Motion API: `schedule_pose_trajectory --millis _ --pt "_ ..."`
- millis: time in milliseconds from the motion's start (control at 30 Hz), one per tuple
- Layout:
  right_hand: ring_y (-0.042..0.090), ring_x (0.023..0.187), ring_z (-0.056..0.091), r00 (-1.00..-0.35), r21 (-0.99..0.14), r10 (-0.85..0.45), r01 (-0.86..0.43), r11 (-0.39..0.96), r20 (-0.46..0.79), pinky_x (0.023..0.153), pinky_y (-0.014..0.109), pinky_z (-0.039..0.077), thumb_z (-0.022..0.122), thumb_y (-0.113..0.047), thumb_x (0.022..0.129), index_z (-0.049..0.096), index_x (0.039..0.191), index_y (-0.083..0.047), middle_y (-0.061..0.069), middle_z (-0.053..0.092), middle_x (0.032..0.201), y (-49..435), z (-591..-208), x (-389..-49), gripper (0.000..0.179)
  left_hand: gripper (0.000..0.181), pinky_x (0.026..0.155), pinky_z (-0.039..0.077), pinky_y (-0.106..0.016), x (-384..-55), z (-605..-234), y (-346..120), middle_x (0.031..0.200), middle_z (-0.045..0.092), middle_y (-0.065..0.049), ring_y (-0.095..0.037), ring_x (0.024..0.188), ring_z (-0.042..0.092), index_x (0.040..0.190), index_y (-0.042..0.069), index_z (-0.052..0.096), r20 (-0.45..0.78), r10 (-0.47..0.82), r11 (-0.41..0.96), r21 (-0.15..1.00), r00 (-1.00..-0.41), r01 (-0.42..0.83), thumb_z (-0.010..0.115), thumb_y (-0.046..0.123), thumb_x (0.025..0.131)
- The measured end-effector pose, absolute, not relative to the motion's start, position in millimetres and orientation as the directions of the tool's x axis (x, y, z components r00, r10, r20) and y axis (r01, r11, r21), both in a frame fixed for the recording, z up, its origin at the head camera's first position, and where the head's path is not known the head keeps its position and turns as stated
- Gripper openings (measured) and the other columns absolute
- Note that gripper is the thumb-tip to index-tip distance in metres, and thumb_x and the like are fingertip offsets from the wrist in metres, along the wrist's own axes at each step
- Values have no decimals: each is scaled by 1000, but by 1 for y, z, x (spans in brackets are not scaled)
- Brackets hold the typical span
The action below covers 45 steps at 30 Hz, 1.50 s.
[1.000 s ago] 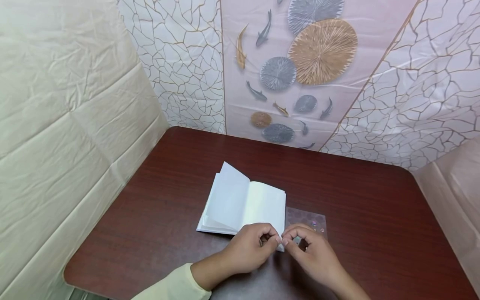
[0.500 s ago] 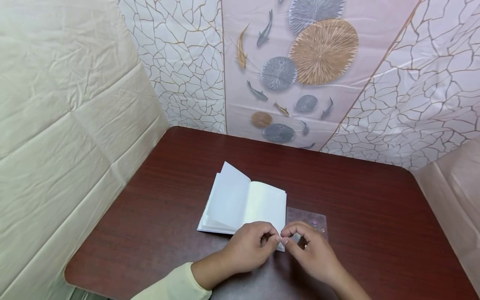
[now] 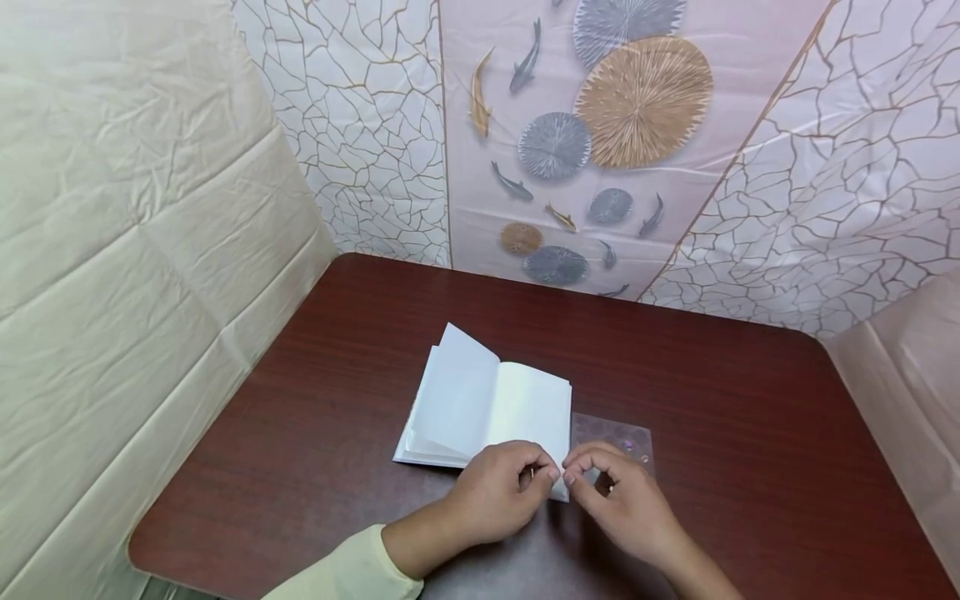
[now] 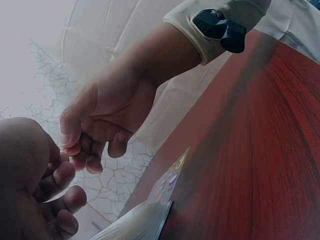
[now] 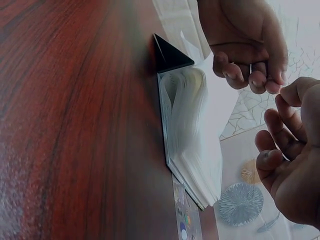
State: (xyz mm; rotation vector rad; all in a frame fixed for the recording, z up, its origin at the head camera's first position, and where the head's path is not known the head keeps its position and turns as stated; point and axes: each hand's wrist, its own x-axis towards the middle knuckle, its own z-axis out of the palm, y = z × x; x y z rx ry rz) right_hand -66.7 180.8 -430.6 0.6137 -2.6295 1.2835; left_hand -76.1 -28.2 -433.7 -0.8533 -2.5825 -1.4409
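Observation:
Both hands meet over the near right corner of an open notebook (image 3: 528, 408) with blank white pages. My left hand (image 3: 497, 492) pinches thumb to index finger, and my right hand (image 3: 630, 510) does the same facing it, fingertips almost touching. Whatever lies between the fingertips is too tiny to make out. In the right wrist view, the left hand (image 5: 247, 42) and the right hand (image 5: 295, 155) come together above the notebook (image 5: 192, 120), other fingers loosely curled. A clear sheet (image 3: 600, 429) with small colourful stickers lies right of the notebook, partly covered by the right hand.
The notebook rests on a dark red-brown wooden table (image 3: 315, 400), its left pages fanned up. Patterned fabric (image 3: 375, 125) hangs behind the far edge, and pale cloth (image 3: 150, 250) hangs along the left side. A wrist camera (image 4: 220, 30) sits on the right sleeve.
The hands stay over the notebook corner, with only slight shifts of the fingers; a small gap now shows between the two pairs of fingertips. Notebook and sheet stay put.

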Motion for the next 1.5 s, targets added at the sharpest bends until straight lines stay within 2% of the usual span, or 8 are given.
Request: schedule_pose_trajectory --millis 200,433,533,700,933,1067,1267,1500 --pt "6 82 59 -907 -724 -254 -421 546 335 65 25 48 74 -2 91 66 82 -25 -13 69 99 181 -430 -71 26 7 65 41 -12 -79 -432 -32 82 61 11 1 70 51 96 13 74 398 413 473 675 -819 566 68 13 97" --pt "12 79 59 -962 -799 -170 -273 535 215 63 27 49 69 -7 96 70 87 -17 -6 71 99 184 -430 -83 13 11 87 50 -32 -90 -430 -40 93 71 6 -16 94 64 101 15 74 536 400 610 450 -743 653 72 11 91" --pt "13 83 60 -979 -814 -143 -200 546 145 68 29 50 67 -14 100 72 91 -12 -2 72 102 184 -431 -90 10 15 98 47 -40 -92 -432 -43 100 72 3 -24 109 63 103 16 74 519 390 698 372 -761 612 74 14 88" --pt "14 56 52 -995 -835 -103 -68 547 14 52 30 47 65 -25 102 73 100 -9 6 71 103 183 -430 -102 19 19 107 39 -51 -94 -442 -47 118 68 -7 -37 127 53 104 17 75 435 360 836 242 -825 493 77 21 86" --pt "18 85 58 -993 -820 -113 -86 565 26 72 31 48 62 -22 103 74 103 -8 1 74 109 175 -431 -120 19 25 101 41 -52 -95 -452 -49 126 64 -13 -40 127 50 107 16 75 356 315 883 229 -880 409 80 24 84" --pt "21 82 55 -994 -833 -107 -57 550 -3 68 31 46 62 -26 103 74 102 -8 3 74 108 168 -433 -129 21 25 97 44 -51 -95 -456 -49 126 63 -13 -39 125 52 107 17 75 358 304 882 243 -883 403 81 25 83" --pt "22 86 55 -993 -843 -121 -54 535 -14 74 36 46 59 -22 104 72 102 -7 4 72 107 155 -435 -143 20 27 95 46 -50 -95 -457 -47 128 62 -13 -38 124 53 108 17 75 351 300 887 240 -887 395 81 26 83" --pt "21 82 56 -990 -833 -144 -84 547 6 67 35 46 59 -20 104 73 102 -8 6 69 96 138 -437 -164 18 28 92 47 -49 -95 -460 -46 128 60 -13 -36 122 53 108 17 75 356 308 891 216 -882 398 80 28 83"
